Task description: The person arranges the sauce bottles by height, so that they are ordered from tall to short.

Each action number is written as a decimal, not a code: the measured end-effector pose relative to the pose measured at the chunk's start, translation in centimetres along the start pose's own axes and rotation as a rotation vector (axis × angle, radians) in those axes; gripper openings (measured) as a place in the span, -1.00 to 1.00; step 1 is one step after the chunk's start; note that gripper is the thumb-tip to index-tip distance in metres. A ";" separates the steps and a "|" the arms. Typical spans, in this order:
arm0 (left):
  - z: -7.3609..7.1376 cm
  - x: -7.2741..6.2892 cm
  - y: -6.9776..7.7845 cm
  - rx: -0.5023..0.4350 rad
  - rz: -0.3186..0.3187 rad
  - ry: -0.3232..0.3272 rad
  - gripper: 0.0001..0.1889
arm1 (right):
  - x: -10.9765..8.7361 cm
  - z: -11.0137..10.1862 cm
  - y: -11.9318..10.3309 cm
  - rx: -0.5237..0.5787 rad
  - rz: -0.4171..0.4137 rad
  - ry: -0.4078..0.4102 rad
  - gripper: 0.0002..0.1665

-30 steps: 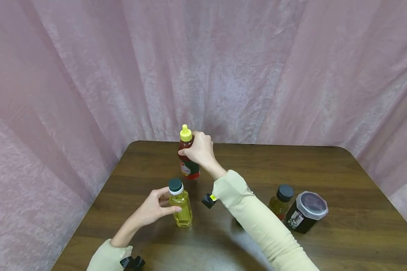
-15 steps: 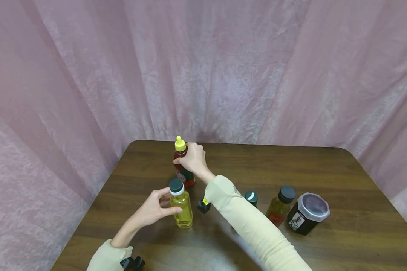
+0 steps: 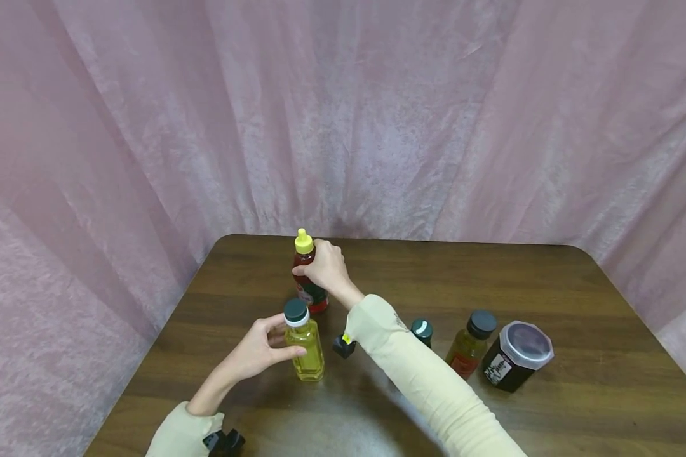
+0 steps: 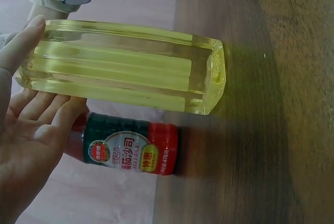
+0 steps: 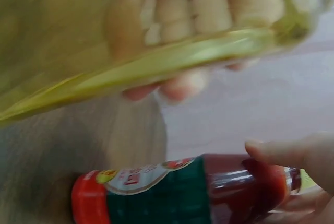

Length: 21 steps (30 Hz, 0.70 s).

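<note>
Nearest, left of centre, my left grip (image 3: 257, 353) curls round an upright bottle of yellow liquid (image 3: 310, 355). To the right on the desk (image 3: 600, 362) stand a dark jar (image 3: 504, 370), a black-capped bottle (image 3: 467, 350) and a green-capped bottle (image 3: 422, 329), partly behind my sleeve (image 3: 429, 381). Beyond the yellow liquid, my right grip (image 3: 327, 266) clasps the red sauce bottle (image 3: 313, 294) by its upper part. A pink curtain (image 3: 343, 127) hangs behind.

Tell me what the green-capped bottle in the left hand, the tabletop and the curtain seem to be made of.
Green-capped bottle: clear, glossy glass or plastic; see-through walls and bright edge highlights fit either.
Tabletop: wood or wood-look laminate, satin finish, judging by its brown grain and soft sheen.
Curtain: likely velvet-like fabric, given its soft folds and mottled shimmer.
</note>
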State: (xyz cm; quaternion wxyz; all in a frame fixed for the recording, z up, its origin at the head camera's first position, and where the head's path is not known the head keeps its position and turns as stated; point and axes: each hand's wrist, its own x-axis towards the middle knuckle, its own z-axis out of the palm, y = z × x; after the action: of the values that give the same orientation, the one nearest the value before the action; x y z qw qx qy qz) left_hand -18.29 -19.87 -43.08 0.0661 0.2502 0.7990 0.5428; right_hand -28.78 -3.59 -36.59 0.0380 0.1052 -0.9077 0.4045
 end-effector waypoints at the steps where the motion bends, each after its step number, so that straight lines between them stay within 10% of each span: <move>1: 0.0 0.0 -0.1 0.003 -0.002 0.000 -0.44 | -0.1 -0.2 -0.1 0.000 0.006 -0.007 -0.36; 9: 0.1 0.1 0.0 0.007 0.022 0.004 -0.46 | -1.7 -3.4 -1.1 0.002 -0.006 0.008 -0.21; 21: 0.1 0.1 -0.1 0.008 0.014 0.000 -0.47 | -5.7 -6.9 -0.2 0.204 -0.187 0.101 -0.66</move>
State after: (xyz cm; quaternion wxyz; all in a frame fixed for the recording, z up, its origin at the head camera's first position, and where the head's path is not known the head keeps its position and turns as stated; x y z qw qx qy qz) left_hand -18.33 -19.77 -43.17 0.0611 0.2561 0.7995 0.5399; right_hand -23.25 2.31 -32.76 0.1104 0.1722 -0.8449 0.4943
